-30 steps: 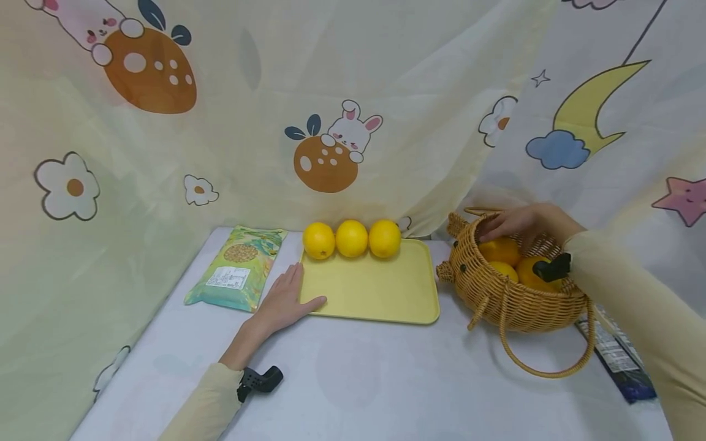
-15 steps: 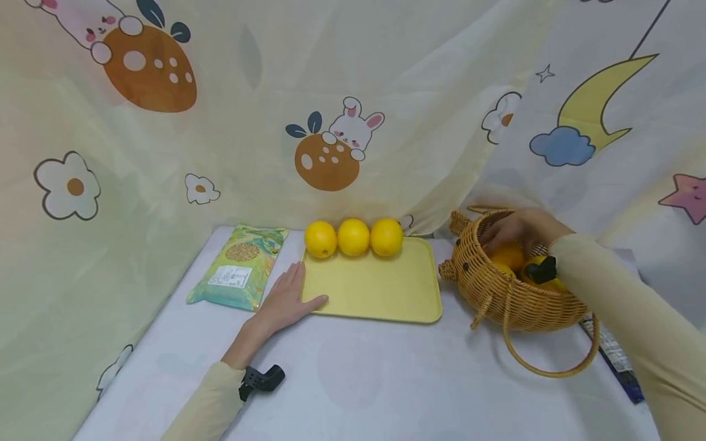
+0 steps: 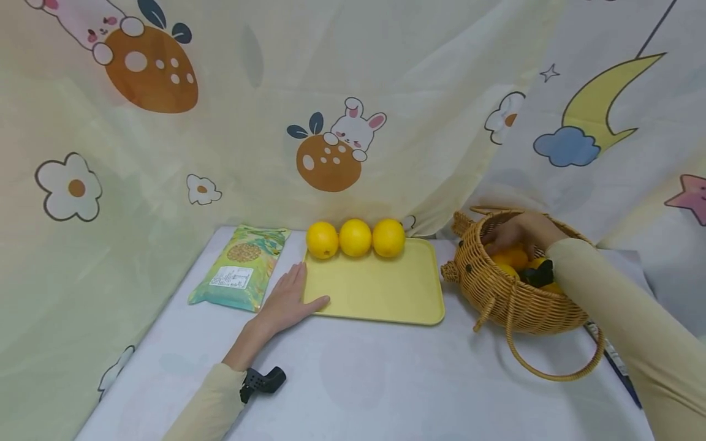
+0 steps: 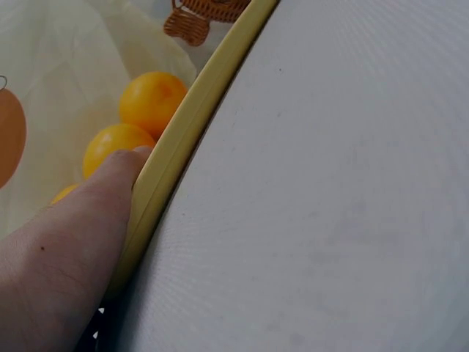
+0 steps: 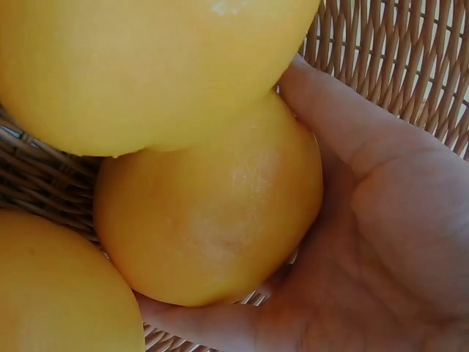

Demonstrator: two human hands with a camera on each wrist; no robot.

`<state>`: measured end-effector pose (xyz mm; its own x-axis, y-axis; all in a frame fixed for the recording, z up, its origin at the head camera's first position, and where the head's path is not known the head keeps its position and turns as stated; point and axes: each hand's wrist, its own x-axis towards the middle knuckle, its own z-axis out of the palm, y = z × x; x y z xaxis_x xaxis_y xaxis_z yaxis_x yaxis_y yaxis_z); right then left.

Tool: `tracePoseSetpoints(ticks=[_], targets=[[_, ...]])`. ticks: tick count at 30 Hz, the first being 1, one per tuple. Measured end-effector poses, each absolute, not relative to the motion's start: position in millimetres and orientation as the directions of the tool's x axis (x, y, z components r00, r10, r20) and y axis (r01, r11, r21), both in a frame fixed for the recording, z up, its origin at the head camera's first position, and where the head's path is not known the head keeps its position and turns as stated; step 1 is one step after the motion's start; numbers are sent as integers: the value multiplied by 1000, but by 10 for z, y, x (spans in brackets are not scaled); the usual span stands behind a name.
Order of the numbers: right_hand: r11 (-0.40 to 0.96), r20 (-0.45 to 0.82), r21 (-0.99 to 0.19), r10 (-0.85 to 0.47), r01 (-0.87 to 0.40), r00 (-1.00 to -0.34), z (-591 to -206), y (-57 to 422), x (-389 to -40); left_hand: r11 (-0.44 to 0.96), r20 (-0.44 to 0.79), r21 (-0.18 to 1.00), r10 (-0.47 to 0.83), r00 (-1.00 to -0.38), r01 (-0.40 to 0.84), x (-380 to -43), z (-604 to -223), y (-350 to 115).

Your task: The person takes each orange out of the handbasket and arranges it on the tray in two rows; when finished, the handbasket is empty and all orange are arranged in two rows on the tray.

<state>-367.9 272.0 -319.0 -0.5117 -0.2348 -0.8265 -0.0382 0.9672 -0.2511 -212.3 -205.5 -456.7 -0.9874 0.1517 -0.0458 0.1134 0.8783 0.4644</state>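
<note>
On the left, my left hand (image 3: pixel 284 301) lies with straight fingers against the left edge of a yellow tray (image 3: pixel 380 291); its thumb reaches over the front corner. In the left wrist view the thumb (image 4: pixel 80 227) touches the tray rim (image 4: pixel 194 117). Three yellow oranges (image 3: pixel 355 237) sit in a row along the tray's back edge. At the right, my right hand (image 3: pixel 521 233) is inside a wicker basket (image 3: pixel 496 303) holding several oranges. The right wrist view shows its thumb and fingers curled round one orange (image 5: pixel 212 213), with other oranges (image 5: pixel 146 66) beside it.
A green and yellow bag (image 3: pixel 238 266) lies left of the tray. The basket's handle (image 3: pixel 557 375) hangs down at its front onto the table (image 3: pixel 353 380). A dark packet (image 3: pixel 620 367) shows partly behind the right sleeve. Printed cloth (image 3: pixel 248 122) hangs behind.
My right hand has gone deeper into the basket, and its fingers have closed round an orange. The left hand and the three oranges on the tray have stayed in place.
</note>
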Motion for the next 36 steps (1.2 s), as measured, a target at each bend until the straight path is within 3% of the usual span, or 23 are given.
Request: tracePoseSetpoints(ticks=[3,13,28,36], targets=[[966,-819,-250,-250,-72,-517,-3190,2741,-3688,878,-49,464,155,-987,115,-2117,-4568,-2053],[947,-822,-320,-256,41,-509,-3154,2780,-3711,884,-32,452,148,-988,118,-2125,-4586,-2080],[882,-782,-463,-358,91,-510,-3182,3033,-3719,875,-41,471,151,-988,114,-2097,-4620,-2031],[798,-731,-602,-532,37,-428,-2904,3180,-3610,882,-24,450,167,-986,138,-2137,-4587,-2054]])
